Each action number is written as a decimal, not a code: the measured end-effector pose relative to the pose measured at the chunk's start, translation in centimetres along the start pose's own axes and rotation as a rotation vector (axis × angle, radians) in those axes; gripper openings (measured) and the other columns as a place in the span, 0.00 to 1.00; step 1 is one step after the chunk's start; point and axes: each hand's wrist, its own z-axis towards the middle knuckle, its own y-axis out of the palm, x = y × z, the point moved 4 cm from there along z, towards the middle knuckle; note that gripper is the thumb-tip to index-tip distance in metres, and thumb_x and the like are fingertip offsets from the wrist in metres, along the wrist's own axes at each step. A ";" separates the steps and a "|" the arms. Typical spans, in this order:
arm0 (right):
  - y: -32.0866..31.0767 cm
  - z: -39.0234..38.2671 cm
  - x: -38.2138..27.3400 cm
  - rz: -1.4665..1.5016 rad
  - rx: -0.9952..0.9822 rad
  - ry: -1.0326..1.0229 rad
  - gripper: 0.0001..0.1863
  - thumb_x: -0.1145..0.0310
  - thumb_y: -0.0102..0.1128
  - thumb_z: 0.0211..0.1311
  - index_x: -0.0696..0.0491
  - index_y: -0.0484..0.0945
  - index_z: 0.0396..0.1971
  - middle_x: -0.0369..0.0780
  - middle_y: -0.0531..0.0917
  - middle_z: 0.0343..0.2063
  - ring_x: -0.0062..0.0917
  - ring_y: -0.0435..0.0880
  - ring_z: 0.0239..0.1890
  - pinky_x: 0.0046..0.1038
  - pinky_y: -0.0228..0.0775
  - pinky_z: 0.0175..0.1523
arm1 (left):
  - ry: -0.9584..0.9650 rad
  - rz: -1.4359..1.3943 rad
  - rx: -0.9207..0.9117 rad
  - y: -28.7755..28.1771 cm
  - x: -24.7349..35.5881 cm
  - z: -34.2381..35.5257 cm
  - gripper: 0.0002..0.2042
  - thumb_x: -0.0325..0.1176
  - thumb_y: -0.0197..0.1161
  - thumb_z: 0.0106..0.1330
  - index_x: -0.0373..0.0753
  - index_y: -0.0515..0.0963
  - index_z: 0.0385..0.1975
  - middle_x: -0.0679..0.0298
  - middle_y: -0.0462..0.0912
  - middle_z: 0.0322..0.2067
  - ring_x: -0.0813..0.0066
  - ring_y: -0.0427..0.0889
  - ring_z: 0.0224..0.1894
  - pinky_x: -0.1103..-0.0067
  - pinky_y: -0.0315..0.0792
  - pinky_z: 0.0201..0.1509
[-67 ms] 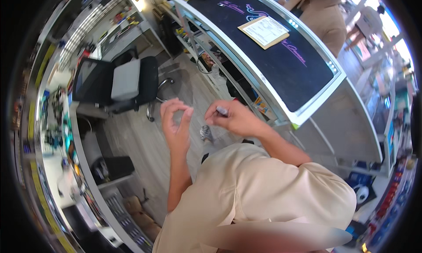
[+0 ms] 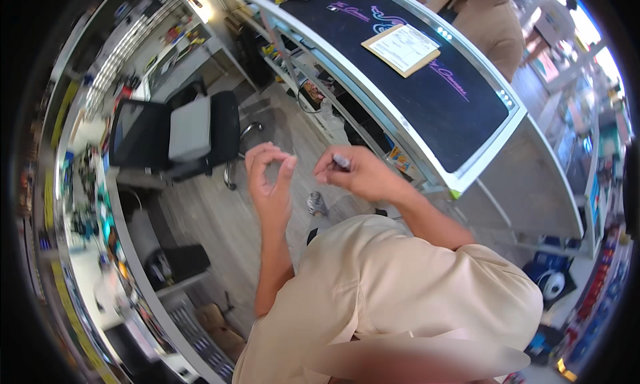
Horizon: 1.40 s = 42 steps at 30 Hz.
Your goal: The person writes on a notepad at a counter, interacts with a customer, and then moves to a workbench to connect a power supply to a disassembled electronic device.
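A shop, seen from the staff side of the counter.
The glass-edged surface point(image 2: 492, 147) carries a dark mat point(image 2: 447, 124) and a clipboard with a paper form point(image 2: 405, 47); a person in a tan hooded top point(image 2: 483, 27) stands across it, and another person point(image 2: 555, 24) is farther off by the bright front. Crowded red and blue goods point(image 2: 593, 294) line the right edge. On the left, a cluttered white work surface point(image 2: 81, 261) and a black office chair point(image 2: 225, 121) suggest repair or desk work too.

Grey pen-like object point(image 2: 342, 162) in right fingers point(image 2: 326, 165), left fingers point(image 2: 257, 161) in loose curve nearby.
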 end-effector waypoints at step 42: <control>-26.0 32.9 -4.6 -0.602 0.874 0.360 0.18 0.70 0.61 0.71 0.58 0.73 0.57 0.57 0.86 0.44 0.52 0.86 0.51 0.45 0.76 0.56 | 0.366 0.450 -0.665 25.1 -20.8 42.5 0.12 0.42 0.69 0.72 0.39 0.84 0.41 0.56 0.78 0.55 0.51 0.66 0.65 0.54 0.55 0.71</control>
